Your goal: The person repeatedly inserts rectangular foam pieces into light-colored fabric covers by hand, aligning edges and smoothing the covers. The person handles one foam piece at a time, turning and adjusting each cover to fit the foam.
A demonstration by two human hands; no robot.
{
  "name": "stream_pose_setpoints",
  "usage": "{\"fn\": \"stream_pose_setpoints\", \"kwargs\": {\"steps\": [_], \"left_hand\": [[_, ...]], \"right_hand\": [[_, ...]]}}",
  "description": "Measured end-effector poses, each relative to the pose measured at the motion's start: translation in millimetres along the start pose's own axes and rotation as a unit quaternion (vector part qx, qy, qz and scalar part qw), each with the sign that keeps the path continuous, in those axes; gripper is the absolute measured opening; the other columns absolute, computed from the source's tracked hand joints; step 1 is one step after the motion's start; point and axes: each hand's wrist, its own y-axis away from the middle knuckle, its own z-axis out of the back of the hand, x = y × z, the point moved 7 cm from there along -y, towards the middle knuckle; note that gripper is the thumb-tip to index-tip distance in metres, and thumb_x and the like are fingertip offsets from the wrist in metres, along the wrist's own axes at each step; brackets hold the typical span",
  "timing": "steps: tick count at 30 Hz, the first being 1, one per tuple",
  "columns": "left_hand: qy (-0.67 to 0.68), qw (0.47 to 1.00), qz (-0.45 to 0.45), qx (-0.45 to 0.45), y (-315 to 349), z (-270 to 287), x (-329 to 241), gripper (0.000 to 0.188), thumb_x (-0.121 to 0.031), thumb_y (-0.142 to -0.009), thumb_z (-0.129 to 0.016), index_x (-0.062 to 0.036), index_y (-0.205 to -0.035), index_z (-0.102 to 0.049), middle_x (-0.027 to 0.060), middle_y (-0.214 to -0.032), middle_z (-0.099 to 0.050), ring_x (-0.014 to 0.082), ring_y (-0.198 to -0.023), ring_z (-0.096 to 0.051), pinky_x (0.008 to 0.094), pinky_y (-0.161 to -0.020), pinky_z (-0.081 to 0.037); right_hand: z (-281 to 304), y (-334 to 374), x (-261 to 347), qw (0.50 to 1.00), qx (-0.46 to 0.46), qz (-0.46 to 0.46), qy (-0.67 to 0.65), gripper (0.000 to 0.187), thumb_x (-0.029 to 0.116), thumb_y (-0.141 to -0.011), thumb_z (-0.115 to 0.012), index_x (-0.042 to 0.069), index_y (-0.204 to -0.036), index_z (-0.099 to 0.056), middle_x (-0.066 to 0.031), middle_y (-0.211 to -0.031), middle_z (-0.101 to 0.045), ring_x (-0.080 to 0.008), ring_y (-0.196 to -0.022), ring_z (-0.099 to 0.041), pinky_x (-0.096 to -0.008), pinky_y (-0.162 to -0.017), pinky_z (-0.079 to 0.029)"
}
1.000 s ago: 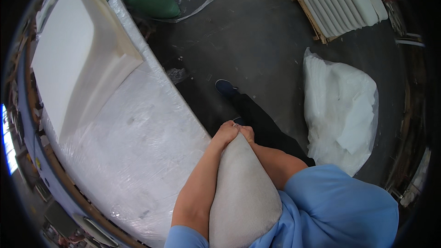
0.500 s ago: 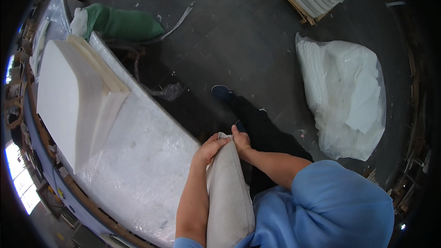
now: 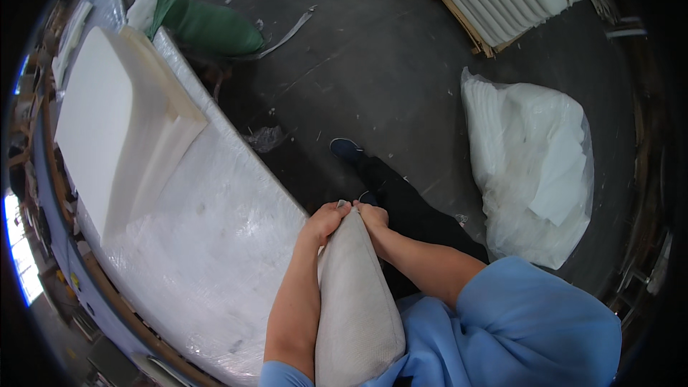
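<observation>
One cushion point(image 3: 358, 308), pale grey, was held just beside the counter point(image 3: 222, 251), off its right edge, left hand point(image 3: 328, 222) and right hand point(image 3: 372, 216) both pinching its far corner, the piece seemingly light, soft and not slippery, best gripped by corners or seams.

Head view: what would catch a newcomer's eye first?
First, the tapering pale grey fabric cushion at lower centre, its narrow end held by the left hand and right hand. Next, the curved white foam sheets on the plastic-wrapped table at left, and the clear bag of white padding on the dark floor at right.
</observation>
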Motion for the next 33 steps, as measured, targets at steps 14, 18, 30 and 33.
{"fn": "stream_pose_setpoints", "kwargs": {"steps": [14,18,30,33], "left_hand": [[-0.327,0.94,-0.062,-0.07,-55,-7,-4,0.043,-0.034,-0.099,-0.059,0.0026,-0.114,-0.076,0.026,-0.129,-0.068,0.0408,-0.122,-0.066,0.0458,-0.102,-0.053],[-0.308,0.949,-0.04,-0.054,-31,-9,-26,0.041,-0.03,-0.096,-0.062,0.0024,-0.117,-0.075,0.0254,-0.13,-0.068,0.0397,-0.124,-0.066,0.0447,-0.103,-0.053],[-0.325,0.942,-0.051,-0.066,-42,-9,-11,0.043,-0.033,-0.097,-0.06,0.0025,-0.116,-0.075,0.0269,-0.122,-0.07,0.0412,-0.118,-0.067,0.0457,-0.102,-0.053],[-0.309,0.931,-0.096,-0.171,-29,8,-16,0.039,-0.032,-0.099,-0.058,-0.0004,-0.116,-0.074,0.0268,-0.118,-0.072,0.0419,-0.116,-0.068,0.0475,-0.101,-0.052]], "right_hand": [[-29,-62,24,0.659,-0.017,0.362,0.659,0.029,0.028,-0.09,-0.061,0.005,-0.092,-0.078,-0.0186,-0.103,-0.077,-0.0313,-0.1,-0.075,-0.0435,-0.084,-0.057],[-3,-117,3,0.753,-0.013,0.347,0.559,0.024,0.032,-0.091,-0.064,0.012,-0.086,-0.076,-0.0143,-0.094,-0.078,-0.0261,-0.09,-0.077,-0.0418,-0.073,-0.058],[-20,-118,-2,0.813,-0.014,0.316,0.489,0.032,0.035,-0.085,-0.066,0.007,-0.089,-0.081,-0.017,-0.106,-0.077,-0.0335,-0.105,-0.074,-0.0437,-0.092,-0.056],[-23,-105,-2,0.947,-0.038,0.178,0.264,0.032,0.03,-0.083,-0.067,0.005,-0.097,-0.081,-0.0197,-0.112,-0.076,-0.0363,-0.11,-0.072,-0.0438,-0.097,-0.055]]}}
